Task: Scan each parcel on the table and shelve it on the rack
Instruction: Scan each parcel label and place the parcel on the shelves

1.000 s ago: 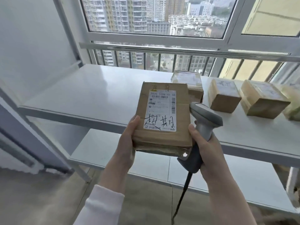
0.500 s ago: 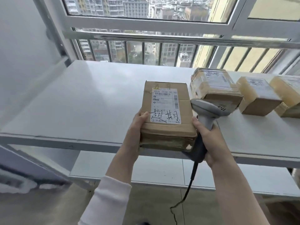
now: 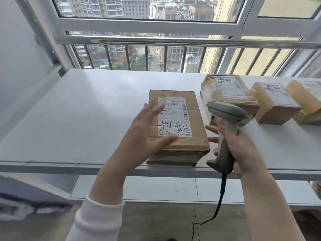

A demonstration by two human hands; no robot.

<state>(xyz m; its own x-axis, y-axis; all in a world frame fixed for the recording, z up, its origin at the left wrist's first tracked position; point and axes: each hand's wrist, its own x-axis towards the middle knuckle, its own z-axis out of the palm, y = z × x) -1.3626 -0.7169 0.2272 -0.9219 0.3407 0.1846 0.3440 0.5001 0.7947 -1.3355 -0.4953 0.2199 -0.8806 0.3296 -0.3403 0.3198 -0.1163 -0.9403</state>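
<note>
Our parcel [image 3: 177, 126] lies flat at the shelf [image 3: 86, 119] front edge, a stiff, taped, probably light carton best gripped by its long sides, our left hand [image 3: 147, 134] spread above it, right hand [image 3: 238, 150] clasping the scanner [image 3: 225, 122].
</note>
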